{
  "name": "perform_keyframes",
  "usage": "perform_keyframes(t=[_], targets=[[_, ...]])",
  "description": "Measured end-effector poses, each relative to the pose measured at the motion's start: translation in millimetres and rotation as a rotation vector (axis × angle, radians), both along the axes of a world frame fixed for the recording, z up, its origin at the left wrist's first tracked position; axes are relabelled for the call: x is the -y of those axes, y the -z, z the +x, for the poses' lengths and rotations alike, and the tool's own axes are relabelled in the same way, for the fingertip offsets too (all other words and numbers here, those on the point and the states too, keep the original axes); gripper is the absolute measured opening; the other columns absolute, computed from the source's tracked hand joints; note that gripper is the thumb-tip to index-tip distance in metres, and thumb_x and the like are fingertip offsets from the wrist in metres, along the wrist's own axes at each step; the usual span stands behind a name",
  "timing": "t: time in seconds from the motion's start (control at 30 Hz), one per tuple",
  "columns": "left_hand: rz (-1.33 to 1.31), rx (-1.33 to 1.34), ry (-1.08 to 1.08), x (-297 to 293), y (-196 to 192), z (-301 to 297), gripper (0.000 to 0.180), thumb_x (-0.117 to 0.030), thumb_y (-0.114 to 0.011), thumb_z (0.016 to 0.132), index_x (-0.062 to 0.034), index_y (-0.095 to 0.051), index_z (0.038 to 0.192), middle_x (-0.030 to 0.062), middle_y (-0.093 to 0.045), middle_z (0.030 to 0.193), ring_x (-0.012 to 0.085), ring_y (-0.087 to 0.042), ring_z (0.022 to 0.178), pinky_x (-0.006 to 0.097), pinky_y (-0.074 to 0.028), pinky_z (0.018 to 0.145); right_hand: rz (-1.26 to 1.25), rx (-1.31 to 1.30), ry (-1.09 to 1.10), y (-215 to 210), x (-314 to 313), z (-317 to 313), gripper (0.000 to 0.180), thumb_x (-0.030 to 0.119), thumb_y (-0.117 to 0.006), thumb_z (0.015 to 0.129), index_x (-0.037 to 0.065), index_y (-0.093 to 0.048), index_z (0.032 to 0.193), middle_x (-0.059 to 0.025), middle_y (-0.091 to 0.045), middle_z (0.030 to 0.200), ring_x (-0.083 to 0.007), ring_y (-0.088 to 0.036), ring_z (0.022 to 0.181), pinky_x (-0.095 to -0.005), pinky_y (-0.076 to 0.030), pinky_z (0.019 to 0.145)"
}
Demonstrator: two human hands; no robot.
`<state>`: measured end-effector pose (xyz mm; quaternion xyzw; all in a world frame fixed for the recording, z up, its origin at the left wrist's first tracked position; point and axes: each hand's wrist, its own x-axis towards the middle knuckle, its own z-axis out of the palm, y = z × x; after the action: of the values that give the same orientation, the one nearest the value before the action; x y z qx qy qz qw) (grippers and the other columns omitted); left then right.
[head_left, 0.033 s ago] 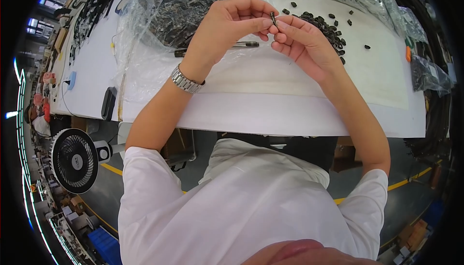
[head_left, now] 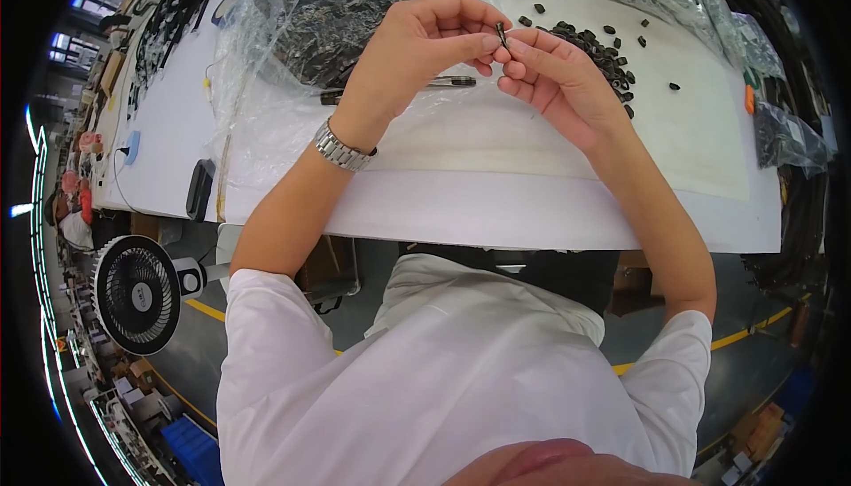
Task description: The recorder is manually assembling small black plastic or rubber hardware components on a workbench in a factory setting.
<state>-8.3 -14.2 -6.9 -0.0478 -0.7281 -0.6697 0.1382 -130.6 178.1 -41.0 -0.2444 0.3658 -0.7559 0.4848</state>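
A white short-sleeved shirt (head_left: 425, 380) is worn, its fabric plain and unmarked, with soft folds seen across the chest and shoulders. The sleeves are ended above the elbows, so both forearms are left bare. A silver metal link watch (head_left: 341, 147) is worn on the left wrist. Nothing is worn on the left hand (head_left: 417, 47) or the right hand (head_left: 554, 78).

Bright, even light; edges perhaps fisheye-warped.

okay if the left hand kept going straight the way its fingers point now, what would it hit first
Most likely the right hand: the left hand points rightward, and both already pinch the small dark part.
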Motion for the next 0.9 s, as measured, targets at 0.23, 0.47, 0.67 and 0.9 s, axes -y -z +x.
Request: perform_keyframes(t=[0.23, 0.47, 0.67, 0.9], targets=[[-0.016, 0.130, 0.010, 4.4, -10.5, 2.0, 0.023, -0.008, -0.073, 0.096, 0.0028, -0.073, 0.117, 0.0097, -0.077, 0.102, 0.0134, -0.074, 0.088, 0.028, -0.060, 0.083, 0.104, -0.230, 0.091, -10.0, 4.8, 6.0, 0.017, 0.013, -0.068, 0.105, -0.001, -0.069, 0.113, -0.0063, -0.074, 0.095, -0.0117, -0.071, 0.084, -0.0332, -0.063, 0.087], [0.103, 0.124, -0.040, -12.3, 9.3, -5.1, 0.014, -0.002, -0.070, 0.092, 0.0049, -0.071, 0.104, 0.0061, -0.074, 0.090, 0.0102, -0.071, 0.081, 0.026, -0.058, 0.074, 0.301, -0.467, 0.360, -12.7, -0.1, 22.2, 0.015, 0.009, -0.067, 0.104, -0.005, -0.068, 0.106, -0.0114, -0.076, 0.093, -0.0114, -0.067, 0.072, -0.0297, -0.061, 0.070], [-0.420, -0.088, -0.344, -27.2, 12.1, 3.1, 0.009, -0.002, -0.073, 0.083, 0.0016, -0.068, 0.090, 0.0118, -0.070, 0.081, 0.0182, -0.069, 0.073, 0.031, -0.055, 0.067, 0.327, -0.623, 0.359, -10.7, 0.6, 30.9, 0.013, 0.009, -0.064, 0.106, -0.004, -0.067, 0.105, -0.0090, -0.075, 0.089, -0.0105, -0.066, 0.066, -0.0261, -0.054, 0.062], [-0.678, -0.297, -0.502, -22.0, 23.5, -6.5, 0.010, 0.001, -0.069, 0.081, -0.0016, -0.063, 0.088, 0.0127, -0.062, 0.082, 0.0298, -0.064, 0.074, 0.041, -0.052, 0.067, 0.410, -0.852, 0.421, -21.5, 6.3, 44.5, 0.014, 0.010, -0.062, 0.108, -0.002, -0.067, 0.108, -0.0073, -0.074, 0.088, -0.0105, -0.068, 0.069, -0.0244, -0.052, 0.061]])
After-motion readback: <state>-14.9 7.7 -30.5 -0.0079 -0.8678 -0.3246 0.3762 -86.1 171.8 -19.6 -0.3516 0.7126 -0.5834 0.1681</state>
